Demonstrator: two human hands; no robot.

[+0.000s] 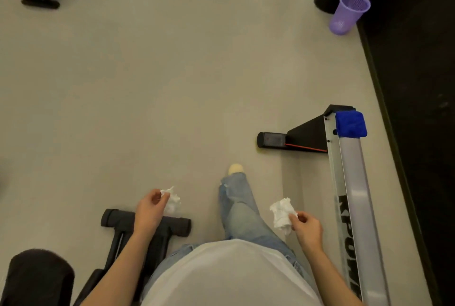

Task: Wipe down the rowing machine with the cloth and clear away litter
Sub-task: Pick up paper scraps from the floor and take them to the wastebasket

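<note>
The long silver rowing-machine rail (357, 182) looks like smooth metal with a satin sheen, its black triangular foot (309, 133) matt, and the folded blue cloth (350, 124) on it is fuzzy, napped fabric. The crumpled white tissue (173, 201) in the left hand (150, 209) and the crumpled white wad (282, 215) in the right hand (307, 229) are thin, creased, dull paper — the round purple basket (348, 13) is faintly glossy latticed plastic, the pale grey floor (147, 84) smooth and matt

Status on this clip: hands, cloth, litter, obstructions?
Left hand pinches crumpled tissue, right hand pinches second tissue. Blue cloth sits on rail end, untouched. Purple basket ahead; nothing blocking floor.
</note>
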